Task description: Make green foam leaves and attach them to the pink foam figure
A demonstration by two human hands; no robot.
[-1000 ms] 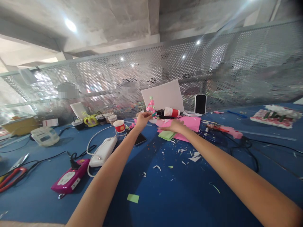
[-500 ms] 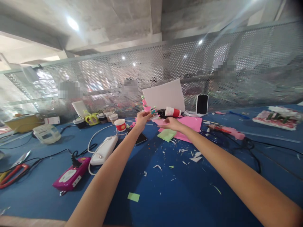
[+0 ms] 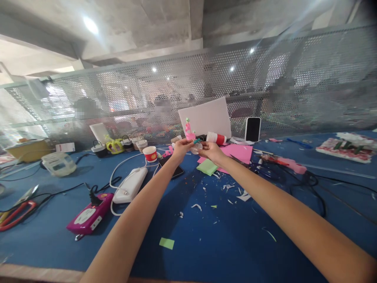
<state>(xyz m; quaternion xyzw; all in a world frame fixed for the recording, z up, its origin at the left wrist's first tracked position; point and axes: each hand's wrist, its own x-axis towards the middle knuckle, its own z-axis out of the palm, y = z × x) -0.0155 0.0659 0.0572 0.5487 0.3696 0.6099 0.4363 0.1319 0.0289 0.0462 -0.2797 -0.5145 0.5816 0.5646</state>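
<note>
My left hand (image 3: pixel 182 149) is closed on a small pink and green craft piece (image 3: pixel 189 129), which stands upright above its fingertips. A teal bit (image 3: pixel 196 140) shows at the fingers. Opposite, my right hand (image 3: pixel 212 152) has its fingers pinched at the edge of a whitish round piece (image 3: pixel 196 147) between the two hands. Whether that round piece is joined to the craft piece I cannot tell. Below my right hand lie a green paper (image 3: pixel 207 167) and a pink sheet (image 3: pixel 240 153).
Red-and-white paper cups (image 3: pixel 216 138) lie stacked behind my right hand. One paper cup (image 3: pixel 150 154) stands left, near a dark phone (image 3: pixel 177 171). A white power strip (image 3: pixel 131 185), purple socket block (image 3: pixel 90 214), scissors (image 3: pixel 22 210) and pink glue gun (image 3: pixel 290 164) lie around. Paper scraps litter the blue table (image 3: pixel 224 243).
The craft piece has shifted right and now stands straighter. My hands have come closer together, and the whitish round piece shows between them where a pale pink piece was.
</note>
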